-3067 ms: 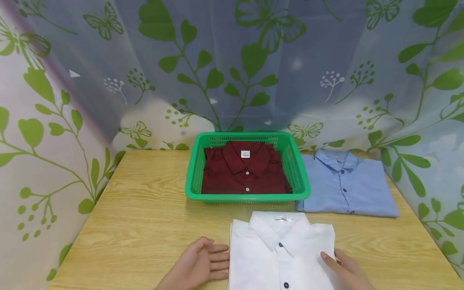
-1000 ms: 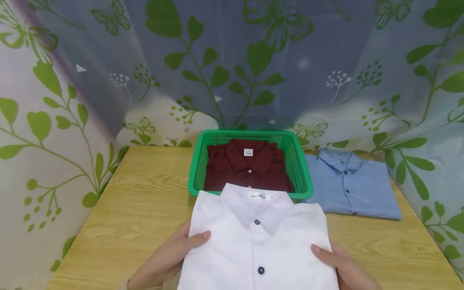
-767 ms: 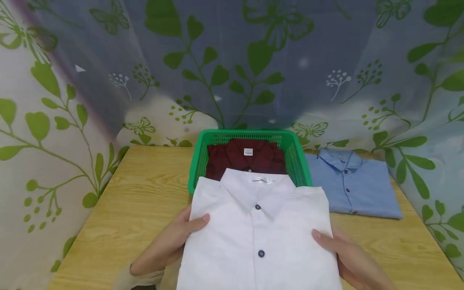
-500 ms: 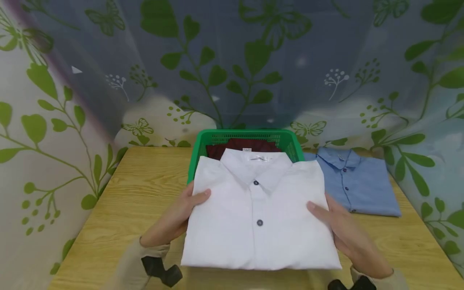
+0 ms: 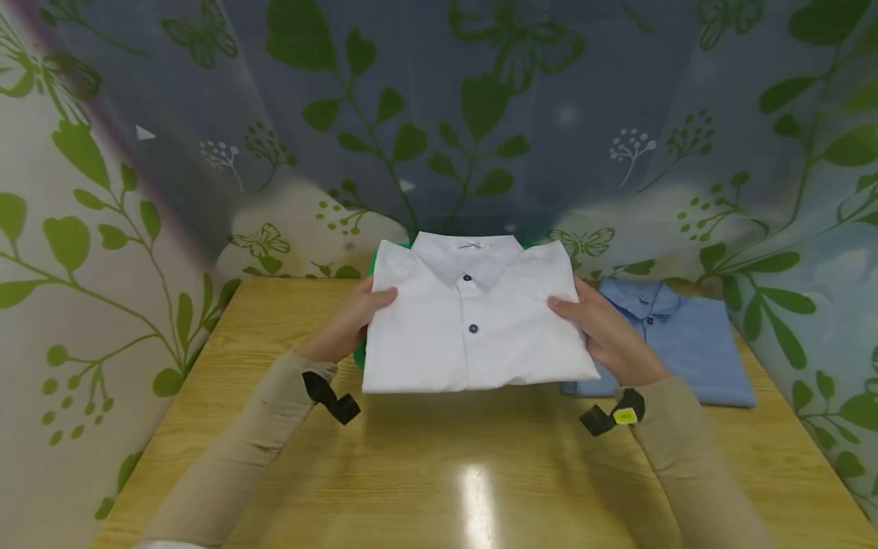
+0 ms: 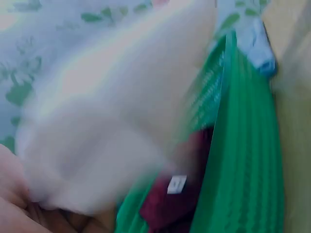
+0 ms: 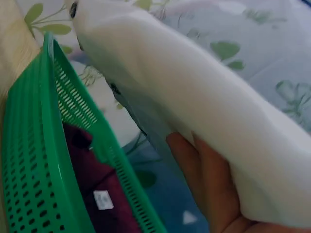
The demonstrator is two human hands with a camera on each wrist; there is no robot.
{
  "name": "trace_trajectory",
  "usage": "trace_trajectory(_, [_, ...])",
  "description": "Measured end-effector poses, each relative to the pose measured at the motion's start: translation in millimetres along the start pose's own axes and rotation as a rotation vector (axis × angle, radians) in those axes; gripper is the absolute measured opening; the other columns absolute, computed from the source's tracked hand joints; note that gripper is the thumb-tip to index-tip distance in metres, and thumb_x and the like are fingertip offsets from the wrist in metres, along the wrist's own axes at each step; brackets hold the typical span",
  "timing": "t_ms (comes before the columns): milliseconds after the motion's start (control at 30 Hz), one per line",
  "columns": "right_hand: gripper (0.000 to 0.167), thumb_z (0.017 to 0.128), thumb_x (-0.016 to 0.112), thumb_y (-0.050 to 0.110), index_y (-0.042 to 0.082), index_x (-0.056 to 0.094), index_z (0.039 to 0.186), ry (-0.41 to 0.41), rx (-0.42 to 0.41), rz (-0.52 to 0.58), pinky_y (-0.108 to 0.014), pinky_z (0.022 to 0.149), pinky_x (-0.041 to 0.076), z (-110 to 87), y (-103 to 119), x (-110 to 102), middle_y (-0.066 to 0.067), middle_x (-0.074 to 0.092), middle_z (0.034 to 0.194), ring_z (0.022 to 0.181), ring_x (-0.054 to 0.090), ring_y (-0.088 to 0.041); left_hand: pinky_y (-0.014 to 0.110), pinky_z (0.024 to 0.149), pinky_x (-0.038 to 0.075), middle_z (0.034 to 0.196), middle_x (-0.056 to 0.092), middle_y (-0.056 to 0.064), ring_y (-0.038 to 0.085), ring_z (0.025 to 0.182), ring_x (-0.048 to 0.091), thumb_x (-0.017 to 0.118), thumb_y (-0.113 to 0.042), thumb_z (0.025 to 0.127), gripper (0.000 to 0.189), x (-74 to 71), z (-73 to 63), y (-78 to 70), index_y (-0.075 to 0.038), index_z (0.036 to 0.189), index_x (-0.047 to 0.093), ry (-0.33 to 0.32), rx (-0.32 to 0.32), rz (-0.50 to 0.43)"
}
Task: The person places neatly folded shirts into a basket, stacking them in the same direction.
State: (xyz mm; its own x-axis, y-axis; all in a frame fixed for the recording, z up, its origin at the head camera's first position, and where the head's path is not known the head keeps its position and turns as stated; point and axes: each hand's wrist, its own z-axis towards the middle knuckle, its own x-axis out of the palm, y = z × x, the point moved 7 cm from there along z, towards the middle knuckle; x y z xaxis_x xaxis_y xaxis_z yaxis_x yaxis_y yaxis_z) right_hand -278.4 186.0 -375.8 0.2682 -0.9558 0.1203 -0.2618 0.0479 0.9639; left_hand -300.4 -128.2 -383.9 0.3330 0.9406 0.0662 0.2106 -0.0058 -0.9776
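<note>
So there's a neatly folded white fabric shirt with a pointed collar and dark round buttons, held up in the air by both hands, collar end away from the person. The left hand grips one side edge with its thumb flat on the front, and the right hand has the opposite edge the same way, thumb on top, with fingers against the other face in the right wrist view. It's up over a green plastic basket with perforated sides, which it mostly blocks in the head view, just bits of green poking out. Can't really tell if the shirt touches the rim anywhere, and the left wrist view is pretty blurry on it. Inside the basket there's a folded dark red shirt with a little white label on it. Over on the right, near the right hand, a folded light blue shirt with dark buttons lies flat on the yellowish wood-grain table. Both arms are in beige sleeves, and behind everything hangs a blue-grey and white curtain with green leaves and butterflies.
</note>
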Motion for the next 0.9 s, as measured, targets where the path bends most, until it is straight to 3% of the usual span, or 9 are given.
trace_trajectory(100, [0.07, 0.105, 0.05, 0.017, 0.023, 0.007, 0.161, 0.03, 0.033, -0.015, -0.04, 0.084, 0.056, 19.6, -2.2, -2.5, -0.01, 0.047, 0.131, 0.102, 0.064, -0.02, 0.041, 0.091, 0.047, 0.131, 0.049, 0.013, 0.024, 0.107, 0.056, 0.042, -0.02, 0.108, 0.05, -6.9, 18.7, 2.1, -0.014, 0.155, 0.027, 0.005, 0.003, 0.033])
trace_trajectory(233, [0.071, 0.106, 0.048, 0.017, 0.024, 0.003, 0.161, 0.031, 0.079, -0.011, -0.042, 0.089, 0.053, 40.9, -7.5, -9.3, -0.013, 0.044, 0.137, 0.106, 0.061, -0.021, 0.041, 0.093, 0.044, 0.133, 0.045, 0.014, 0.025, 0.109, 0.051, 0.037, -0.016, 0.109, 0.051, -9.1, 37.8, 3.5, -0.014, 0.157, 0.021, 0.075, 0.018, 0.033])
trace_trajectory(333, [0.074, 0.107, 0.046, 0.016, 0.023, -0.005, 0.16, 0.026, 0.112, -0.014, -0.043, 0.099, 0.046, 50.9, -12.3, -13.8, -0.015, 0.031, 0.152, 0.117, 0.053, -0.023, 0.038, 0.092, 0.043, 0.136, 0.041, 0.015, 0.024, 0.109, 0.05, 0.034, -0.013, 0.109, 0.053, -6.8, 47.0, 6.2, -0.013, 0.158, 0.015, 0.116, -0.009, 0.006])
trace_trajectory(433, [0.077, 0.107, 0.042, 0.011, 0.023, -0.013, 0.159, 0.052, 0.128, -0.003, -0.047, 0.109, 0.035, 56.4, -17.1, -13.8, -0.014, 0.014, 0.161, 0.128, 0.042, -0.028, 0.035, 0.091, 0.043, 0.141, 0.038, 0.017, 0.022, 0.109, 0.049, 0.031, -0.011, 0.109, 0.055, -4.2, 53.0, 10.3, -0.012, 0.16, 0.01, 0.119, -0.049, 0.0])
trace_trajectory(500, [0.078, 0.106, 0.041, 0.007, 0.023, -0.016, 0.158, 0.071, 0.128, 0.004, -0.048, 0.11, 0.033, 59.6, -21.0, -13.5, -0.014, 0.011, 0.162, 0.128, 0.04, -0.028, 0.035, 0.089, 0.043, 0.143, 0.036, 0.019, 0.022, 0.107, 0.049, 0.029, -0.01, 0.109, 0.055, -2.5, 56.0, 12.9, -0.011, 0.16, 0.008, 0.116, -0.056, 0.015])
trace_trajectory(700, [0.079, 0.103, 0.038, -0.004, 0.022, -0.012, 0.159, 0.071, 0.141, 0.042, -0.037, 0.092, 0.048, 68.8, -32.7, -11.8, -0.016, 0.026, 0.153, 0.112, 0.051, -0.023, 0.034, 0.089, 0.04, 0.143, 0.033, 0.024, 0.025, 0.104, 0.047, 0.024, -0.007, 0.107, 0.055, -0.1, 58.9, 16.7, -0.007, 0.159, 0.005, 0.137, -0.043, 0.052])
trace_trajectory(800, [0.082, 0.102, 0.037, -0.008, 0.023, -0.013, 0.159, 0.063, 0.142, 0.065, -0.041, 0.099, 0.043, 71.2, -37.0, -11.7, -0.016, 0.018, 0.159, 0.123, 0.044, -0.029, 0.037, 0.094, 0.037, 0.15, 0.025, 0.024, 0.03, 0.113, 0.041, 0.022, -0.007, 0.107, 0.057, 2.2, 60.1, 19.4, -0.009, 0.159, -0.002, 0.158, -0.059, 0.063])
trace_trajectory(900, [0.084, 0.1, 0.035, -0.011, 0.024, -0.016, 0.158, 0.036, 0.149, 0.076, -0.046, 0.107, 0.034, 73.4, -41.1, -10.9, -0.016, 0.012, 0.162, 0.131, 0.036, -0.034, 0.043, 0.107, 0.029, 0.158, 0.015, 0.022, 0.034, 0.13, 0.032, 0.019, -0.011, 0.108, 0.056, 1.0, 65.7, 26.6, -0.009, 0.159, -0.003, 0.137, -0.091, 0.101])
